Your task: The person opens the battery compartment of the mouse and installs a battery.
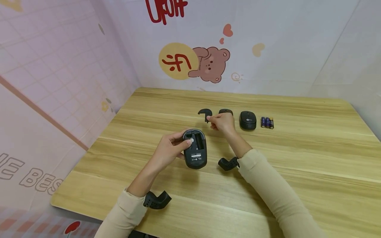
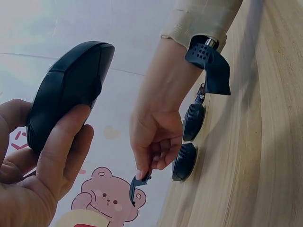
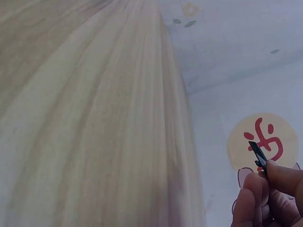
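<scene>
My left hand (image 1: 172,148) grips a black computer mouse (image 1: 195,158) with its underside facing up, the thumb lying across it. An uncovered battery slot (image 1: 199,141) shows in that underside. In the left wrist view the mouse (image 2: 71,78) is raised above the table, fingers wrapped along its side. Farther forward, my right hand (image 1: 224,123) pinches a thin black battery cover (image 1: 206,114) between thumb and fingertips. The right wrist view shows the cover (image 3: 258,153) nearly edge-on, partly hidden by the fingers.
Behind the right hand a second black mouse (image 1: 226,110) is partly hidden. Another black mouse (image 1: 248,120) stands to its right, then several small batteries (image 1: 267,122) side by side. All lie on the wooden table (image 1: 312,138), with a printed backdrop (image 1: 282,66) behind it.
</scene>
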Demonstrator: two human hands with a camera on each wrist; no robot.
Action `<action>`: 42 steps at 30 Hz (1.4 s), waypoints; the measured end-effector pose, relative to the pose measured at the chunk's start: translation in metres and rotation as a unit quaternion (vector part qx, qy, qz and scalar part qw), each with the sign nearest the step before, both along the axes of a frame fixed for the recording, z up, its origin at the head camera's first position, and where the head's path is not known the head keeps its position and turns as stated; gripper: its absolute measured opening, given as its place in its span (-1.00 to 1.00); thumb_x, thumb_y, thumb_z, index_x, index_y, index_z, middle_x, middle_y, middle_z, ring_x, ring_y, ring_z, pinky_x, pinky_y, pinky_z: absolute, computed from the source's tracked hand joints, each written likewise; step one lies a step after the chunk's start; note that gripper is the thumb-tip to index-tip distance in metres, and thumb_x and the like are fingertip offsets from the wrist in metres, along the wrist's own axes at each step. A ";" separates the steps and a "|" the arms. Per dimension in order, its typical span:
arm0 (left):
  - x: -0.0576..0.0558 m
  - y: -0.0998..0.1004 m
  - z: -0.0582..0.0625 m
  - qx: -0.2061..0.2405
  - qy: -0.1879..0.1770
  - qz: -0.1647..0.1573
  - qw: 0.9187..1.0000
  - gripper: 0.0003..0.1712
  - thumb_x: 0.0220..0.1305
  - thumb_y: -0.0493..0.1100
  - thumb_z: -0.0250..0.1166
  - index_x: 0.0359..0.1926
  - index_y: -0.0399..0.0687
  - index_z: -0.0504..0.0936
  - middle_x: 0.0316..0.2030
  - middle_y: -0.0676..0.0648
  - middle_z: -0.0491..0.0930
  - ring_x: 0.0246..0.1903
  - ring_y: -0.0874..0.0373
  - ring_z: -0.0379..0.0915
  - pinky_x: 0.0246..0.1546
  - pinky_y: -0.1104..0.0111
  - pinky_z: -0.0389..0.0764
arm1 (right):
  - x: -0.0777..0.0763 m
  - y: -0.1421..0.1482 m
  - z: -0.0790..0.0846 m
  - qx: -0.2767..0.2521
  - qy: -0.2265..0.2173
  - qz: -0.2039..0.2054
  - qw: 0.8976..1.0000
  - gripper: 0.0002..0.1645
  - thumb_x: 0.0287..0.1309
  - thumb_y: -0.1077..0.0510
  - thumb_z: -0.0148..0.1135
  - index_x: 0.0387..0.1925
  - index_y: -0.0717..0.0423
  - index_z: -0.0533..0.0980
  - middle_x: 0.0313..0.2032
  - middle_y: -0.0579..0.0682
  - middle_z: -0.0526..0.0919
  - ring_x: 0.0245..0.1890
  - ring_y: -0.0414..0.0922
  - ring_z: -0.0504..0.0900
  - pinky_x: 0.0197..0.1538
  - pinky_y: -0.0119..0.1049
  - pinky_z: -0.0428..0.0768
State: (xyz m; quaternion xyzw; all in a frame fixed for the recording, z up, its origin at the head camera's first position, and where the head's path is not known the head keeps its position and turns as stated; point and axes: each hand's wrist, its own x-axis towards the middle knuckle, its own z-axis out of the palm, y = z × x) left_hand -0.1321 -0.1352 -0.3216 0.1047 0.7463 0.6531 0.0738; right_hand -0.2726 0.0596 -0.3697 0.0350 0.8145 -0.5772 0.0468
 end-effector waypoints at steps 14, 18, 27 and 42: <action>0.000 0.001 -0.002 0.000 -0.005 0.010 1.000 -0.50 0.29 -0.32 0.20 0.25 -0.21 0.43 -0.06 -0.30 0.59 -0.36 0.13 0.59 -0.53 0.28 0.68 | -0.016 -0.018 -0.013 0.057 -0.004 -0.031 0.998 -0.60 0.13 -0.02 0.32 -0.48 0.29 0.70 -0.80 -0.16 0.55 -0.63 -0.16 0.61 -0.27 -0.40 0.56; -0.001 0.001 -0.003 -0.005 -0.006 0.015 1.000 -0.50 0.28 -0.32 0.20 0.25 -0.22 0.43 -0.07 -0.30 0.59 -0.36 0.15 0.59 -0.54 0.29 0.67 | -0.023 -0.024 -0.019 0.047 -0.026 -0.036 0.998 -0.63 0.14 0.01 0.31 -0.44 0.29 0.70 -0.84 -0.18 0.51 -0.73 -0.26 0.55 -0.41 -0.47 0.54; -0.003 0.001 -0.005 -0.003 -0.003 0.009 1.000 -0.49 0.28 -0.32 0.20 0.25 -0.28 0.41 -0.07 -0.32 0.58 -0.37 0.15 0.59 -0.53 0.31 0.67 | -0.029 -0.036 -0.028 -0.014 -0.102 -0.045 0.994 -0.71 0.17 0.15 0.29 -0.33 0.38 0.64 -0.79 -0.05 0.54 -0.83 -0.29 0.52 -0.67 -0.47 0.58; -0.005 0.006 -0.009 -0.011 -0.012 0.007 1.000 -0.49 0.26 -0.30 0.22 0.24 -0.28 0.43 -0.09 -0.32 0.59 -0.39 0.15 0.59 -0.52 0.21 0.68 | -0.039 -0.040 -0.035 0.068 -0.108 -0.058 0.990 -0.70 0.19 0.11 0.27 -0.48 0.30 0.65 -0.82 -0.06 0.55 -0.89 -0.29 0.48 -0.77 -0.51 0.49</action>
